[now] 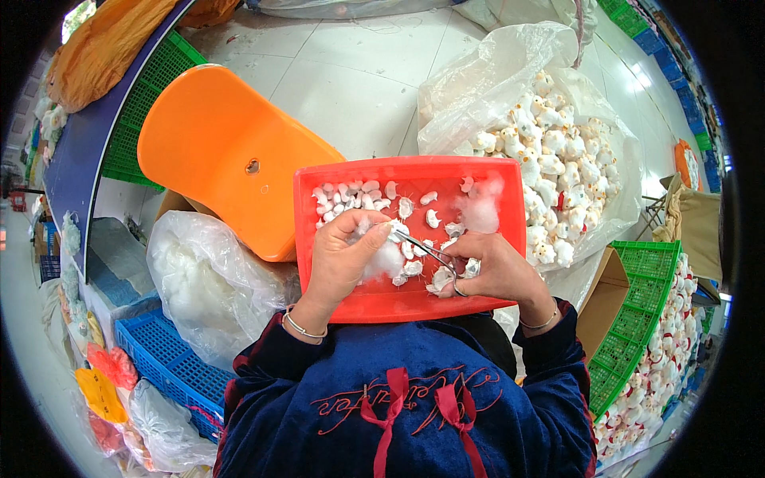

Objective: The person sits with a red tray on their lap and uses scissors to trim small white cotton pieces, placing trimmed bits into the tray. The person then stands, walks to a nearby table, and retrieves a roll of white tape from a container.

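A red plastic tray [414, 304] sits in front of my body. My left hand [344, 253] pinches a small white fabric piece [394, 230] above the tray, fingers closed. My right hand [500, 269] grips metal ring-handled forceps [428, 248], their tips meeting the white piece. A tuft of white stuffing [387, 261] hangs below my left fingers, and a bigger clump of stuffing [481, 210] lies at the tray's right. Plump white pieces [341, 193] are bunched in the far left corner. Several limp fabric pieces [413, 268] with loose threads lie scattered between my hands.
An orange chair [231, 151] stands beyond the tray at left. Nearer is a clear bag of stuffing [209, 267], above a blue crate [171, 358]. At far right, a large plastic bag [478, 80] holds many small white plush toys [550, 171]; a green crate [637, 307] stands nearer.
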Tool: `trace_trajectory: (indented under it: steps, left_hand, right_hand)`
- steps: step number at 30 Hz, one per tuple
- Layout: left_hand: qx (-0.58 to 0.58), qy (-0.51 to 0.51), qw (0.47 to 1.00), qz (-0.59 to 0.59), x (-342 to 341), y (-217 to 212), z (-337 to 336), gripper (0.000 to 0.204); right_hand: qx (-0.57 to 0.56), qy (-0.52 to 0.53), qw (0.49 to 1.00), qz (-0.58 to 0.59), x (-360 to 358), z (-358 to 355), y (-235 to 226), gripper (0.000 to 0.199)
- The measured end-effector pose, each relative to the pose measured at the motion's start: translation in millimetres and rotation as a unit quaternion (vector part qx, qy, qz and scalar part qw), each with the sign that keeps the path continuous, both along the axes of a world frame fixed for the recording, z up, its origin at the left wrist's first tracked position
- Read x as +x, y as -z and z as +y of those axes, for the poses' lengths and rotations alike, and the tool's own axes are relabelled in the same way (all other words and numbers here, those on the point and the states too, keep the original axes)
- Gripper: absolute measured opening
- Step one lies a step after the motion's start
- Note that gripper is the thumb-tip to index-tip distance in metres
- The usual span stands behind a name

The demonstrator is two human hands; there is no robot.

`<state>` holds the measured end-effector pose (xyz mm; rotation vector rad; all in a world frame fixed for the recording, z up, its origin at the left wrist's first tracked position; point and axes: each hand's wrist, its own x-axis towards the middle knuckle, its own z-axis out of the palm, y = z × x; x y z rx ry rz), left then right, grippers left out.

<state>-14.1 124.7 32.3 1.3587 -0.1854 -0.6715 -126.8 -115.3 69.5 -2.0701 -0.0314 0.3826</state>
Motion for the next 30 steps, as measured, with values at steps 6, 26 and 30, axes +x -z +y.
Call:
trace_trajectory:
  steps: [6,26,30]
  left_hand:
    - [0.054,-0.051,0.953,-0.294,-5,6,-5,0.014]
    - [0.020,0.221,0.974,0.046,28,-19,6,0.009]
    - [0.019,0.200,0.979,0.041,32,-12,15,0.009]
  right_hand:
    - [0.045,0.020,0.999,-0.008,-4,5,13,0.050]
    - [0.038,-0.008,0.996,0.075,-12,-10,-7,0.031]
    - [0.018,-0.001,0.998,0.062,-18,-13,-12,0.030]
